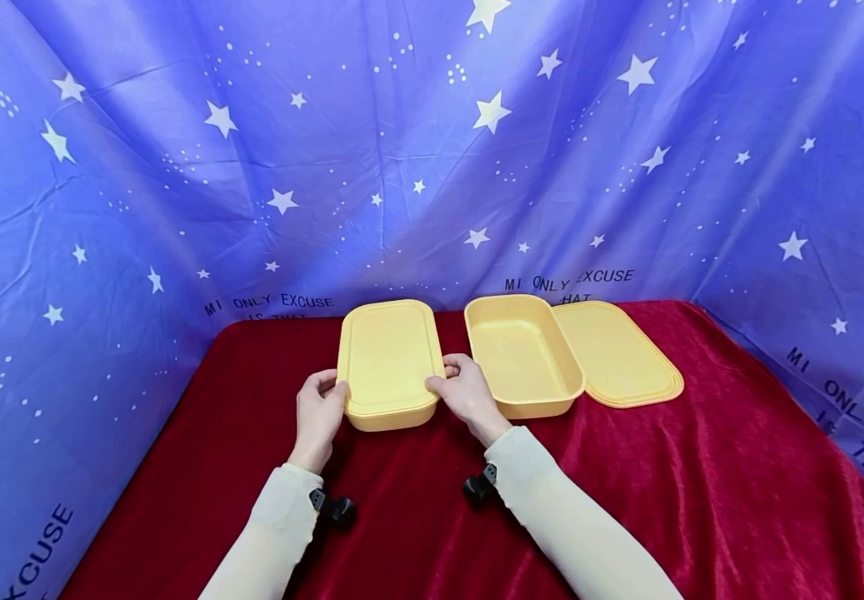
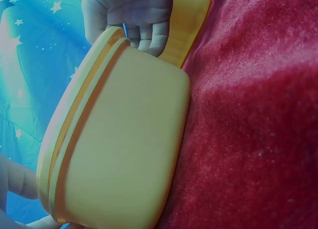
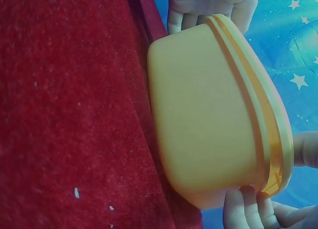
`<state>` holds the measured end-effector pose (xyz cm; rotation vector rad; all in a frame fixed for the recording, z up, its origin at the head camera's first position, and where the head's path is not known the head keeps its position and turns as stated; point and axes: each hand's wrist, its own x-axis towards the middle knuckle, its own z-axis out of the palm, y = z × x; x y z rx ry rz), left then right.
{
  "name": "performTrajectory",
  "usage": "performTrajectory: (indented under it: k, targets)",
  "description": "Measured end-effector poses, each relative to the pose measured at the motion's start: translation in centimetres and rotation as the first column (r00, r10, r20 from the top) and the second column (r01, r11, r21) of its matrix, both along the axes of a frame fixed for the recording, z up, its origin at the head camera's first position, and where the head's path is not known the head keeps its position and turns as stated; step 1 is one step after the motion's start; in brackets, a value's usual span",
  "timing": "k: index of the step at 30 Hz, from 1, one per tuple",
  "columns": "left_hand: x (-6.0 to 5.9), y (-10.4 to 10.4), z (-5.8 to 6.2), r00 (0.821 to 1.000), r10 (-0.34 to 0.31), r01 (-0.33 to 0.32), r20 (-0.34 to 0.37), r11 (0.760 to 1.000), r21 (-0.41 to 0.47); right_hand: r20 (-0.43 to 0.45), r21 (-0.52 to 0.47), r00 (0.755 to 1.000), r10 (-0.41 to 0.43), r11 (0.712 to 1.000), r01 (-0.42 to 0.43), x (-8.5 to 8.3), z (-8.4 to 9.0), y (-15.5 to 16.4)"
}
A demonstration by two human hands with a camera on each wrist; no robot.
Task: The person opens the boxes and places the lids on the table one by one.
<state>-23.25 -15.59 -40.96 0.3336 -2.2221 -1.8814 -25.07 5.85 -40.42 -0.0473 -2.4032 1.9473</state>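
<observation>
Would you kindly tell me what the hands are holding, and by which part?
Both hands grip the lidded yellow container by its near-end long sides at the lid rim: left hand, right hand.

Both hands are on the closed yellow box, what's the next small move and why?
Probably press the lid down along its near edge. The left hand and right hand grip the near corners of the closed box, thumbs on the lid rim, and the wrist views show a seam where it meets the box.
</observation>
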Motion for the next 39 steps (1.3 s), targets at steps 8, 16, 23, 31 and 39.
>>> performTrajectory:
  k: [8,16,23,31,39]
  targets:
    - [0.3,0.0,0.1,1.0,-0.001,0.0,-0.012,1.0,-0.023,0.009,0.0,1.0,0.003,1.0,-0.003,0.0,0.0,0.0]
    - [0.6,0.0,0.5,0.997,0.005,-0.017,-0.078,0.988,-0.153,0.008,-0.002,1.0,-0.004,1.0,0.004,0.0,-0.1,0.0]
    - [1.0,0.4,0.8,0.983,-0.011,-0.046,-0.183,0.952,-0.302,0.012,-0.005,1.0,-0.002,1.0,0.002,0.0,-0.1,0.0]
    - [1.4,1.1,1.3,0.968,-0.063,-0.031,-0.243,0.932,-0.362,0.013,-0.009,1.0,-0.001,1.0,0.001,-0.1,0.0,0.0]
    - [1.8,1.7,1.4,0.943,-0.132,-0.018,-0.305,0.896,-0.443,0.019,-0.007,1.0,-0.006,1.0,0.006,0.0,0.3,0.0]
